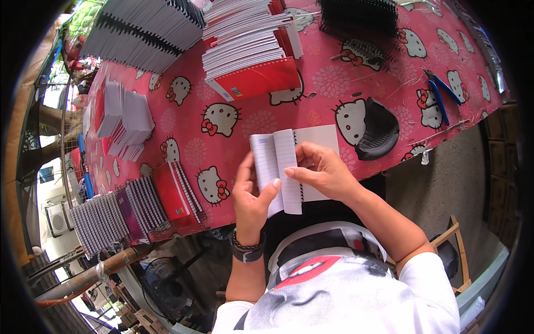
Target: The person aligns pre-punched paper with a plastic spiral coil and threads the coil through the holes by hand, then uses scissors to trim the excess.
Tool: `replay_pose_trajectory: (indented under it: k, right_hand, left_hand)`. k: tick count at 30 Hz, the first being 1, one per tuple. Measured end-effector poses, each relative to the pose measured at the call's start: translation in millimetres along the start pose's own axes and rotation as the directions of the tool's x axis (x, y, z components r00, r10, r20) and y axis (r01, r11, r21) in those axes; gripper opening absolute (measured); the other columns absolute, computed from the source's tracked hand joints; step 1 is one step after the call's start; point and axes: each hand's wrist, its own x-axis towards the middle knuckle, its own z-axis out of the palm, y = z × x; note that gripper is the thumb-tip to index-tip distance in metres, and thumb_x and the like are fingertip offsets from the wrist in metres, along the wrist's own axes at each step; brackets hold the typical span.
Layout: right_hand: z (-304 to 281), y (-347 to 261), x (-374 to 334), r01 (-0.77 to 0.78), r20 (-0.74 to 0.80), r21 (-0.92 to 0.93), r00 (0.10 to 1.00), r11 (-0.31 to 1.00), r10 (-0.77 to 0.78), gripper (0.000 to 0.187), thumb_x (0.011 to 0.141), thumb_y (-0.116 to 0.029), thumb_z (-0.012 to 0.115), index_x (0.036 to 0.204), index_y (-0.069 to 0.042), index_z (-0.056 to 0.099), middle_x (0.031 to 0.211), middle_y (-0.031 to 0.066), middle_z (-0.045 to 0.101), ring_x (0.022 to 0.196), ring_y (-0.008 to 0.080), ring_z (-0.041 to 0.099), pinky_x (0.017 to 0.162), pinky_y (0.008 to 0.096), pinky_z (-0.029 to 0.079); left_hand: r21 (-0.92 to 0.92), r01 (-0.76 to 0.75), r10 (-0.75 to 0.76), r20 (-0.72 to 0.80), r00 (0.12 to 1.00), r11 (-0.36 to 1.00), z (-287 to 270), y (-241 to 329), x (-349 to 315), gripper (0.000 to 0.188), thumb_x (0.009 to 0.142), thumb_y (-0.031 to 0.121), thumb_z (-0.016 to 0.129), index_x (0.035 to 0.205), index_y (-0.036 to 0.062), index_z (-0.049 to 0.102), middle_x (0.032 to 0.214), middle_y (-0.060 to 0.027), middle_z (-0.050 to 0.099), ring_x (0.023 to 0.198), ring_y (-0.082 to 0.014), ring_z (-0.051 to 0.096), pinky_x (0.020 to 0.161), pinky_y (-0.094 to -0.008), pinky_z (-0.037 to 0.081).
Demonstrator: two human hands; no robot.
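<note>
An opened spiral notebook (pixel 287 147) with lined white pages is held at the table's near edge, its dark coil running down the middle. My left hand (pixel 250 195) grips the curled pages from the left, thumb on top and fingers behind. On the coil side, my right hand (pixel 325 170) has its thumb pressed on the page edge and its fingers curled beside the binding. A plain white sheet or cover (pixel 325 139) extends to the right of the coil, partly behind my right hand. Whatever my curled right fingers touch underneath is hidden.
A pink patterned cloth (pixel 258 119) covers the table. Red-covered notebook stacks (pixel 261 78) and coil-bound stacks (pixel 147 39) stand at the back; bound notebooks (pixel 103 222) line the left. To the right lie a black curved holder (pixel 378 131), blue-handled pliers (pixel 442 94) and black coils (pixel 359 22).
</note>
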Motion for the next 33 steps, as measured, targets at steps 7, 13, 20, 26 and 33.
replay_pose_trajectory:
  k: [7, 13, 20, 26, 33]
  right_hand:
    - [-2.9, 1.5, -1.3, -0.032, -0.002, 0.051, 0.999, 0.998, 0.032, 0.025, 0.081, -0.017, 0.070, 0.092, 0.002, 0.058, 0.077, 0.0022, 0.060, 0.069, 0.0060, 0.056, 0.060, 0.0219, 0.046]
    - [-1.3, -3.0, -0.3, -0.025, 0.011, 0.038, 1.000, 0.999, 0.025, 0.031, 0.077, -0.020, 0.075, 0.092, 0.002, 0.058, 0.078, 0.0035, 0.061, 0.068, 0.0071, 0.057, 0.060, 0.0218, 0.047]
    - [-3.4, -4.1, 0.1, -0.039, 0.036, 0.048, 0.999, 0.998, 0.038, 0.035, 0.075, -0.022, 0.077, 0.092, 0.002, 0.059, 0.078, 0.0033, 0.061, 0.068, 0.0071, 0.056, 0.060, 0.0217, 0.047]
    - [-4.7, -1.5, 0.8, -0.039, 0.044, 0.058, 0.998, 0.998, 0.037, 0.038, 0.073, -0.025, 0.078, 0.092, 0.002, 0.059, 0.078, 0.0029, 0.060, 0.068, 0.0071, 0.055, 0.060, 0.0215, 0.046]
    - [-4.5, -2.0, 1.2, -0.032, 0.039, 0.025, 0.999, 0.999, 0.031, 0.041, 0.073, -0.029, 0.078, 0.092, 0.002, 0.059, 0.078, 0.0036, 0.059, 0.069, 0.0081, 0.055, 0.061, 0.0221, 0.046]
  left_hand:
    - [0.358, -0.093, 0.061, 0.098, 0.993, 0.929, 5.7, 14.3, -0.9, 0.065, 0.072, 0.005, 0.070, 0.130, 0.0000, 0.042, 0.121, -0.0120, 0.054, 0.104, -0.0195, 0.056, 0.080, -0.0310, 0.048]
    - [0.087, 0.052, -0.066, 0.166, 0.984, 0.995, 11.1, 9.6, 0.1, 0.065, 0.074, 0.007, 0.071, 0.131, -0.0010, 0.041, 0.116, -0.0138, 0.057, 0.102, -0.0180, 0.058, 0.082, -0.0307, 0.051]
    - [0.008, 0.073, -0.073, 0.223, 0.972, 0.997, 9.2, 10.5, 0.4, 0.066, 0.075, 0.007, 0.070, 0.133, -0.0006, 0.039, 0.121, -0.0153, 0.054, 0.106, -0.0208, 0.057, 0.085, -0.0326, 0.050]
    - [-0.044, 0.109, -0.096, 0.236, 0.967, 0.993, 9.0, 10.7, 0.4, 0.066, 0.077, 0.007, 0.068, 0.134, -0.0016, 0.037, 0.124, -0.0162, 0.051, 0.109, -0.0215, 0.055, 0.089, -0.0343, 0.047]
    - [-0.113, 0.125, -0.095, 0.238, 0.967, 0.986, 8.0, 8.8, 0.3, 0.066, 0.078, 0.007, 0.068, 0.134, -0.0038, 0.035, 0.124, -0.0173, 0.051, 0.114, -0.0226, 0.052, 0.093, -0.0355, 0.045]
